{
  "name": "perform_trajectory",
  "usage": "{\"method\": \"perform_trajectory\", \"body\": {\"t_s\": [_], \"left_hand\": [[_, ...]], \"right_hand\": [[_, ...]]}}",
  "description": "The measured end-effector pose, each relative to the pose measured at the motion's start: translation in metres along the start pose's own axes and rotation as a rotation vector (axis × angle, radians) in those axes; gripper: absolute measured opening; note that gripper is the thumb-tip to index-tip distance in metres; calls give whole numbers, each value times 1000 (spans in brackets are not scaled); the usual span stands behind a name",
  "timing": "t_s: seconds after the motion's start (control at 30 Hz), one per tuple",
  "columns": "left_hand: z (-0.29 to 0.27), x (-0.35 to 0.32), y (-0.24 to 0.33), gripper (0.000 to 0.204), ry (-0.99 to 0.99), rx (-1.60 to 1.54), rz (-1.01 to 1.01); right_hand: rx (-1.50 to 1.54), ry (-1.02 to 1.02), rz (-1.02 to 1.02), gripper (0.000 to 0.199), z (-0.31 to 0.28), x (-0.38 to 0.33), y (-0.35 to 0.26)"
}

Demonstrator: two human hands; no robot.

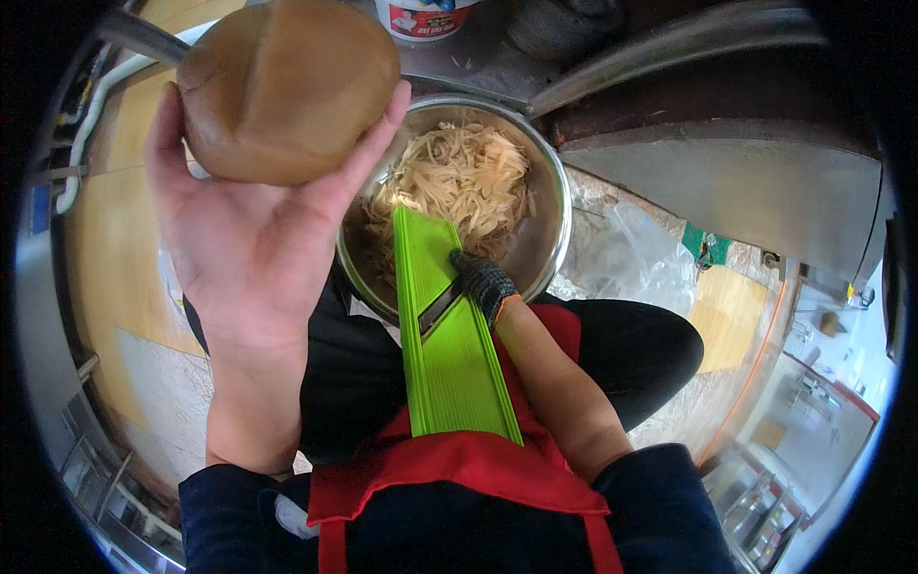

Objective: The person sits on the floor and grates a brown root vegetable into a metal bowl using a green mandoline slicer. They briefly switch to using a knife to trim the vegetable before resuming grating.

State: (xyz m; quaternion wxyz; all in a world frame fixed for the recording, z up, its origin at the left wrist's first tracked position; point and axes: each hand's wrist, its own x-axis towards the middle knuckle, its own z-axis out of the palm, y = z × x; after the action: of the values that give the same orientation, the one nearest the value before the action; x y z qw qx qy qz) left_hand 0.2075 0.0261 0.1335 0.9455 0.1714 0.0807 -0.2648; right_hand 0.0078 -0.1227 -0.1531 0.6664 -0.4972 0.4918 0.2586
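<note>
My left hand [251,244] is raised on the left, palm toward me. Its thumb and fingers grip a large, rounded brown root vegetable [287,91] with a smooth, moist surface; its exact kind is unclear. In a dark knitted glove, my right hand [484,283] grips the right edge of a bright green slicer [457,368]. The slicer slopes from my red apron [459,469] to a round steel bowl [560,206], its far end above the bowl and its slanted metal blade [442,308] near the middle. Pale shredded strips [469,172] are heaped inside the bowl.
A white and red tub [426,21] stands beyond the bowl, with a dark rounded object [564,29] beside it. A steel panel [727,191] borders the right side. Clear plastic sheeting [631,263] lies on the floor right of the bowl. My knees flank the slicer.
</note>
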Motion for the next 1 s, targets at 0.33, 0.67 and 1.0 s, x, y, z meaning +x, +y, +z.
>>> {"method": "perform_trajectory", "body": {"t_s": [0.33, 0.67, 1.0], "left_hand": [[-3, 2, -4, 73, 5, -158, -86], [-18, 3, -9, 73, -38, -191, -45], [-14, -3, 2, 79, 52, -393, -115]], "right_hand": [[-200, -58, 44, 45, -3, 9, 19], [-51, -115, 64, 42, 1, -13, 1], [-274, 0, -71, 47, -9, -18, -21]]}}
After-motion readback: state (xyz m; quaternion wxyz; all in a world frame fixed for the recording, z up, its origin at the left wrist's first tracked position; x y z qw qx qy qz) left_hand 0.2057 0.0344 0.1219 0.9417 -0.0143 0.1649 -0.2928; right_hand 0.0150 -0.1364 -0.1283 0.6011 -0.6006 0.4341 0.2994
